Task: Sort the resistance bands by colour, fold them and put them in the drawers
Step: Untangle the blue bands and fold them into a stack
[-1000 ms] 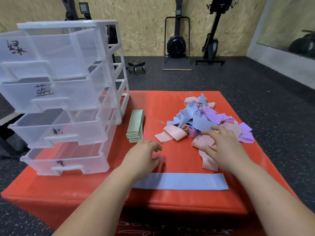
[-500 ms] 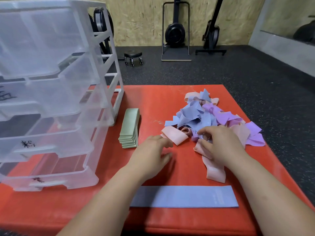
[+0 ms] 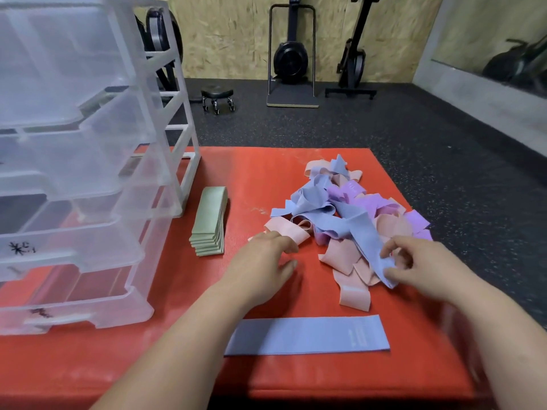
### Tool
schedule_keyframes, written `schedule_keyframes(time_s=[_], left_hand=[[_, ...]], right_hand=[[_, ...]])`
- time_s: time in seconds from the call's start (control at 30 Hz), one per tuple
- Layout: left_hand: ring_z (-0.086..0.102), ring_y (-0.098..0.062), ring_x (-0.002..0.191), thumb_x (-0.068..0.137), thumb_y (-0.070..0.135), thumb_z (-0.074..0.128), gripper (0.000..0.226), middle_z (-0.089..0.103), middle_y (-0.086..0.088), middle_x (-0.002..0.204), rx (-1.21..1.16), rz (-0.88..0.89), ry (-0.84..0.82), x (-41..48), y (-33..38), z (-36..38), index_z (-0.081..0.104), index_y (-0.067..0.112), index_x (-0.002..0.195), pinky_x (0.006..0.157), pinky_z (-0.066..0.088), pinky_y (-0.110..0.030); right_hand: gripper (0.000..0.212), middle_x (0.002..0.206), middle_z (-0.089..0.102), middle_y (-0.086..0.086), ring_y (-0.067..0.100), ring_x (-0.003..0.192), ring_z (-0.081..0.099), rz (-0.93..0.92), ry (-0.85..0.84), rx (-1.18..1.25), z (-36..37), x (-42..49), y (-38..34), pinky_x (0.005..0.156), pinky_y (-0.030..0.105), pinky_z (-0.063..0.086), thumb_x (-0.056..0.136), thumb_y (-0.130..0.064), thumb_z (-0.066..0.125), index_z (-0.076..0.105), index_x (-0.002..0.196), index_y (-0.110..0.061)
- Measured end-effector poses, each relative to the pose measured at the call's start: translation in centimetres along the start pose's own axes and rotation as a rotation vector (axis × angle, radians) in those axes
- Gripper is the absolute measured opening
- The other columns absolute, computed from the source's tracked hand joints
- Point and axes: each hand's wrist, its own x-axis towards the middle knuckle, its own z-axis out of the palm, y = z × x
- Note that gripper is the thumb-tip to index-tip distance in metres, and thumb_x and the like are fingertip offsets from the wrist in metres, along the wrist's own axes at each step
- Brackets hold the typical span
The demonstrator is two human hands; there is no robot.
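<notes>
Red mat point(image 3: 266, 173) on a black floor point(image 3: 384, 119), with a wood wall point(image 3: 236, 39) and gym machines point(image 3: 291, 54) at 12 o'clock. Clear drawers point(image 3: 88, 173) at 9 o'clock, stack of folded green bands point(image 3: 208, 223) just beside. Messy pile of bands point(image 3: 349, 202) at 3 o'clock; 1 flat blue band point(image 3: 307, 335) at 6 o'clock. Left hand point(image 3: 263, 267) loose and open, fingertips touching a pink band point(image 3: 285, 232). Right hand point(image 3: 414, 264) pinching a long blue band point(image 3: 367, 241) at the pile's near edge, 4 o'clock.

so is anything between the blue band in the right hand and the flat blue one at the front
Only a pink band lies between them. The right hand pinches the blue band by its end; the flat blue band lies uncovered.
</notes>
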Motion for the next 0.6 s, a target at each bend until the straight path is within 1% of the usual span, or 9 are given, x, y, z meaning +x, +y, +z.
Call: schedule_keyframes(time_s=[0.13, 0.2, 0.23, 0.3, 0.37, 0.43, 0.5, 0.53, 0.6], left_hand=[[0.058, -0.016, 0.113, 0.096, 0.041, 0.068, 0.027, 0.065, 0.011, 0.117, -0.009, -0.002, 0.000, -0.1, 0.4, 0.2, 0.069, 0.034, 0.122, 0.092, 0.052, -0.039], [0.058, -0.016, 0.112, 0.096, 0.040, 0.067, 0.027, 0.064, 0.012, 0.116, -0.019, -0.003, -0.005, -0.1, 0.7, 0.5, 0.069, 0.034, 0.122, 0.092, 0.052, -0.040], [0.058, -0.015, 0.111, 0.096, 0.040, 0.067, 0.026, 0.064, 0.012, 0.116, -0.022, -0.002, -0.006, -0.1, 0.9, 0.6, 0.070, 0.034, 0.122, 0.092, 0.052, -0.040], [0.058, -0.015, 0.110, 0.096, 0.038, 0.068, 0.026, 0.065, 0.012, 0.115, -0.024, 0.007, -0.009, -0.1, 1.1, 0.8, 0.070, 0.033, 0.121, 0.092, 0.051, -0.040], [0.059, -0.015, 0.110, 0.096, 0.038, 0.068, 0.025, 0.064, 0.012, 0.115, -0.020, 0.013, -0.015, -0.1, 1.3, 1.0, 0.069, 0.034, 0.120, 0.091, 0.052, -0.040], [0.059, -0.015, 0.111, 0.096, 0.038, 0.068, 0.025, 0.064, 0.012, 0.115, -0.017, 0.015, -0.025, -0.2, 1.5, 1.2, 0.069, 0.034, 0.120, 0.092, 0.052, -0.038], [0.058, -0.015, 0.112, 0.096, 0.036, 0.067, 0.025, 0.064, 0.012, 0.116, -0.012, 0.025, -0.038, -0.2, 1.6, 1.4, 0.069, 0.033, 0.121, 0.092, 0.050, -0.035], [0.058, -0.014, 0.112, 0.097, 0.036, 0.067, 0.025, 0.064, 0.012, 0.116, -0.009, 0.031, -0.046, -0.2, 1.6, 1.4, 0.070, 0.033, 0.122, 0.093, 0.050, -0.034], [0.058, -0.014, 0.112, 0.096, 0.035, 0.066, 0.026, 0.064, 0.012, 0.116, -0.009, 0.043, -0.061, -0.2, 1.7, 1.5, 0.070, 0.033, 0.122, 0.094, 0.050, -0.035]], right_hand=[[0.019, 0.078, 0.063, -0.009, 0.006, 0.071, 0.061, -0.049, 0.119, -0.011, 0.4, 0.3, 0.6, 0.070, 0.034, 0.052, 0.075, -0.052, 0.084, 0.069, 0.085, -0.046], [0.019, 0.087, 0.059, -0.009, 0.010, 0.076, 0.060, -0.065, 0.224, 0.031, 0.6, 0.6, 0.5, 0.073, 0.036, 0.051, 0.077, -0.051, 0.083, 0.069, 0.088, -0.044], [0.022, 0.093, 0.058, -0.008, 0.013, 0.081, 0.060, -0.077, 0.277, 0.053, 0.9, 0.9, 0.4, 0.076, 0.038, 0.052, 0.078, -0.046, 0.083, 0.069, 0.094, -0.043], [0.035, 0.113, 0.057, -0.005, 0.021, 0.101, 0.059, -0.140, 0.346, 0.050, 1.4, 1.5, 0.1, 0.091, 0.042, 0.050, 0.082, -0.037, 0.082, 0.066, 0.112, -0.042], [0.051, 0.134, 0.056, -0.001, 0.028, 0.126, 0.051, -0.222, 0.345, 0.007, 2.3, 2.4, -0.4, 0.109, 0.044, 0.038, 0.086, -0.031, 0.078, 0.061, 0.134, -0.035], [0.060, 0.154, 0.047, 0.006, 0.033, 0.143, 0.038, -0.221, 0.312, -0.025, 3.1, 3.4, -1.0, 0.120, 0.045, 0.026, 0.092, -0.029, 0.072, 0.052, 0.149, -0.029], [0.063, 0.165, 0.034, 0.004, 0.035, 0.147, 0.030, -0.183, 0.284, -0.079, 4.0, 4.4, -1.4, 0.123, 0.050, 0.027, 0.097, -0.031, 0.065, 0.043, 0.156, -0.033], [0.061, 0.166, 0.034, 0.001, 0.033, 0.146, 0.031, -0.187, 0.276, -0.102, 4.3, 4.8, -1.6, 0.121, 0.052, 0.030, 0.098, -0.030, 0.063, 0.043, 0.156, -0.033], [0.056, 0.156, 0.048, -0.002, 0.030, 0.138, 0.040, -0.206, 0.287, -0.103, 4.8, 5.3, -1.6, 0.113, 0.052, 0.038, 0.096, -0.027, 0.065, 0.050, 0.150, -0.032]])
